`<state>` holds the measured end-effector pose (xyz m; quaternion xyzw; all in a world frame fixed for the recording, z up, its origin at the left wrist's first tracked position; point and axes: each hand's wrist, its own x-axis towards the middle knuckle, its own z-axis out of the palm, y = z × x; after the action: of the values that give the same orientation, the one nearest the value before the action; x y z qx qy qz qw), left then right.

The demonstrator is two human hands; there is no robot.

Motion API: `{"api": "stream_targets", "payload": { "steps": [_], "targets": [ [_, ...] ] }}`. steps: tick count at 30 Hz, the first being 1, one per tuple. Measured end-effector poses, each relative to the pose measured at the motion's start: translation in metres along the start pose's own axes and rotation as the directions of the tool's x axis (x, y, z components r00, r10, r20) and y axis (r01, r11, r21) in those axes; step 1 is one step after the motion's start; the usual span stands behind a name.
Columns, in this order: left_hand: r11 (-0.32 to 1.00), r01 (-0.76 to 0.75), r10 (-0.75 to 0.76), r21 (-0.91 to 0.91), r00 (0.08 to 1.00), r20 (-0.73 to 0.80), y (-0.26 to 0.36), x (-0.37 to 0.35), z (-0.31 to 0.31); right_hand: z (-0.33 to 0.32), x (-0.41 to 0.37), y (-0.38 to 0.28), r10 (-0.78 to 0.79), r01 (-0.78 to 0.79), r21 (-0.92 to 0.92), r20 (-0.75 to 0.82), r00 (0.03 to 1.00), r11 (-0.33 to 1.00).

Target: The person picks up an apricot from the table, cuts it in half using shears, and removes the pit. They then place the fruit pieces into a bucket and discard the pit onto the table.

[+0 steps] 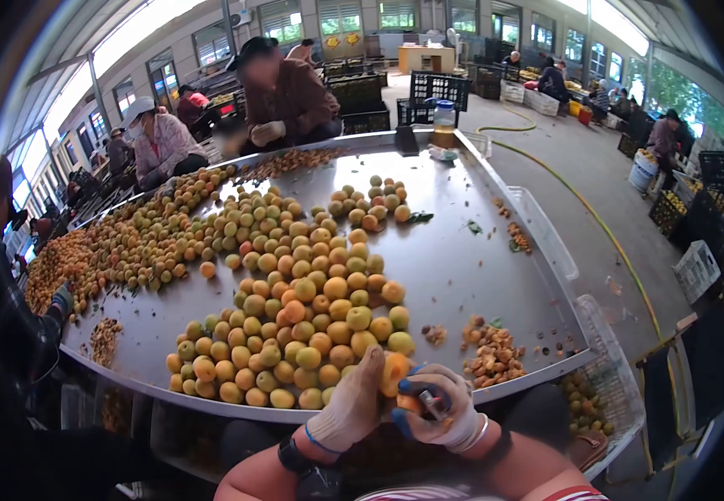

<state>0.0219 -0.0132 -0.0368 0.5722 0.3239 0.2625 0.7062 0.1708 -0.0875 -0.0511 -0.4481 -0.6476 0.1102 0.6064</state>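
My left hand (pixel 352 409), in a pale work glove, holds an orange apricot (pixel 394 372) at the near edge of the steel table (pixel 454 250). My right hand (pixel 441 407), gloved with blue fingertips, grips a small metal tool (pixel 433 404) pressed against the fruit's lower side. Just beyond my hands lies a big heap of yellow and orange apricots (pixel 295 326). A small pile of brown pits (pixel 491 351) sits to the right of my hands on the table.
Other people sit along the far and left sides of the table, with more apricots (pixel 153 238) heaped before them. A clear plastic tray (pixel 608 376) hangs off the right edge. Black crates (pixel 437 88) and a yellow hose (pixel 596 221) lie on the floor beyond.
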Motion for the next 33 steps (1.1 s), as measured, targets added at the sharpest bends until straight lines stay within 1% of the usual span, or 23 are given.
{"api": "stream_targets", "payload": {
  "steps": [2,3,5,7,9,11,12,13,15,16,17,20,21,23,24,25,26,27,29,30,31,32,33],
  "targets": [
    [0.888,0.169,-0.142,-0.427,0.985,0.096,0.013,0.006,-0.006,-0.003,-0.001,0.001,0.036,-0.048,0.117,0.104,0.994,0.992],
    [0.889,0.161,-0.140,-0.428,0.987,0.080,0.008,0.007,-0.015,-0.006,0.000,0.001,0.053,-0.095,0.203,0.203,0.978,0.975],
    [0.696,0.229,0.059,-0.681,0.927,0.372,-0.004,0.014,-0.036,-0.013,0.006,-0.006,0.089,-0.178,0.290,0.295,0.951,0.940],
    [0.781,0.203,0.010,-0.591,0.941,0.337,0.008,0.011,-0.038,-0.017,0.008,-0.006,0.093,-0.268,0.348,0.446,0.890,0.898],
    [0.856,0.192,-0.006,-0.481,0.932,0.362,0.016,0.011,-0.042,-0.019,0.004,-0.007,0.107,-0.287,0.360,0.445,0.889,0.888],
    [0.925,0.110,0.016,-0.364,0.946,0.325,0.022,0.010,-0.041,-0.027,0.007,-0.020,0.432,-0.676,0.503,0.524,0.734,0.539],
    [0.972,0.020,0.052,-0.235,0.955,0.293,0.025,0.009,-0.039,-0.025,0.000,-0.010,0.425,-0.626,0.636,0.463,0.778,0.451],
    [0.971,0.026,0.048,-0.237,0.952,0.301,0.030,0.005,-0.035,-0.008,-0.003,0.003,0.368,-0.376,0.662,0.160,0.916,0.649],
    [0.975,0.054,0.011,-0.215,0.957,0.290,0.037,0.001,-0.026,-0.024,0.002,0.003,0.631,-0.507,0.771,0.181,0.755,0.385],
    [0.986,0.080,-0.023,-0.144,0.931,0.365,0.024,0.006,-0.030,-0.027,0.004,0.006,0.661,-0.512,0.771,0.162,0.733,0.379],
    [0.998,-0.047,0.027,0.036,0.904,0.428,0.023,0.007,-0.028,-0.031,0.006,0.009,0.666,-0.509,0.770,0.150,0.731,0.385],
    [0.850,-0.078,-0.216,0.521,0.850,0.481,0.042,-0.004,-0.012,-0.037,0.006,0.018,0.744,-0.530,0.754,0.083,0.664,0.389],
    [0.815,-0.053,-0.288,0.577,0.826,0.484,0.038,-0.006,-0.010,-0.036,0.006,0.016,0.745,-0.528,0.755,0.079,0.663,0.389],
    [0.735,-0.184,-0.273,0.652,0.800,0.534,0.038,-0.006,-0.004,-0.033,0.005,0.011,0.598,-0.509,0.450,-0.070,0.799,0.733],
    [0.733,-0.182,-0.274,0.656,0.803,0.529,0.036,-0.007,-0.001,-0.032,0.002,0.017,0.596,-0.507,0.454,-0.067,0.800,0.732],
    [0.804,-0.140,-0.111,0.578,0.919,0.378,0.031,-0.009,0.003,-0.032,-0.002,0.028,0.374,-0.358,0.158,-0.089,0.923,0.920],
    [0.865,-0.125,0.038,0.486,0.982,0.184,0.026,-0.012,0.005,-0.031,-0.004,0.033,0.135,-0.139,-0.148,-0.032,0.990,0.979],
    [0.957,-0.111,0.088,0.267,0.991,0.097,0.021,-0.010,0.005,-0.029,-0.002,0.030,0.135,-0.138,-0.141,-0.030,0.990,0.980],
    [0.963,-0.210,0.203,0.169,0.978,0.053,0.017,-0.009,0.005,-0.026,0.003,0.021,0.097,-0.072,-0.219,0.102,0.990,0.973],
    [0.963,-0.209,0.203,0.170,0.978,0.051,0.020,-0.010,0.007,-0.017,-0.005,0.025,0.076,-0.053,-0.285,0.072,0.995,0.957],
    [0.894,-0.255,0.252,0.368,0.966,0.057,0.025,-0.012,0.010,-0.009,-0.002,0.020,0.076,-0.053,-0.284,0.072,0.994,0.957],
    [0.784,-0.288,0.298,0.549,0.952,0.075,0.028,-0.013,0.011,-0.001,0.000,0.012,0.463,-0.451,0.176,-0.030,0.886,0.875],
    [0.785,-0.288,0.297,0.548,0.952,0.076,0.026,-0.012,0.010,0.006,0.002,0.008,0.775,-0.644,0.600,0.061,0.629,0.475]
  ]
}}
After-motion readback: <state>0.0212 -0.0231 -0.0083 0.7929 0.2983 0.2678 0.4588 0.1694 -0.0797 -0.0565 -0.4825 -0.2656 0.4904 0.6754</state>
